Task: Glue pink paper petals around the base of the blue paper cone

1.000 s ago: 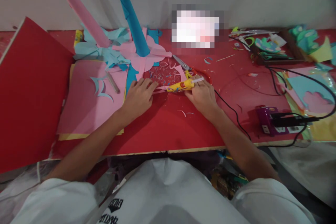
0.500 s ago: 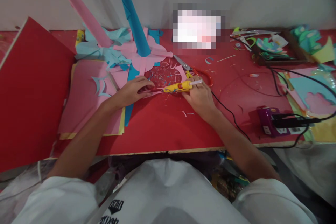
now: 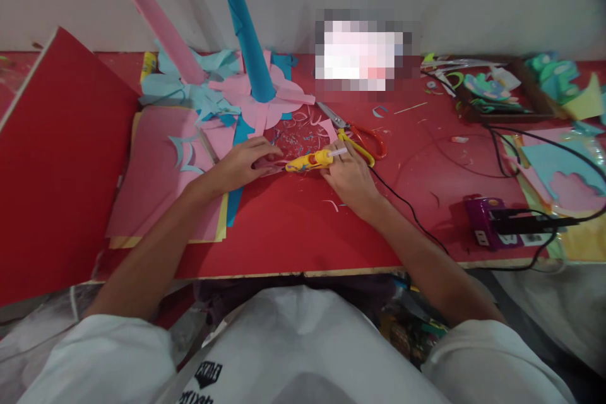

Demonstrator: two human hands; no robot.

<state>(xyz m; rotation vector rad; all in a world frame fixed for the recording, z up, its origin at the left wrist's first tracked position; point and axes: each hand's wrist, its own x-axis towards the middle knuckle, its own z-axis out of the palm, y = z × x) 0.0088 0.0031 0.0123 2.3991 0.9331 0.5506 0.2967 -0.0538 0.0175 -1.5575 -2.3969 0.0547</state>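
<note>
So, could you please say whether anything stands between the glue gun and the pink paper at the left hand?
Nothing visible does: the glue gun in the right hand points at the pink paper strip by the left hand. The scissors lie off that line.

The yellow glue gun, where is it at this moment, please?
In the head view, the yellow glue gun is near the middle, held in the right hand and pointing toward the left hand.

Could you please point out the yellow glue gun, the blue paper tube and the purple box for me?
Yellow glue gun (image 3: 307, 163): head view, on the middle of its body.
Blue paper tube (image 3: 247, 31): head view, about halfway up its side.
Purple box (image 3: 481, 216): head view, on its left part.
</note>
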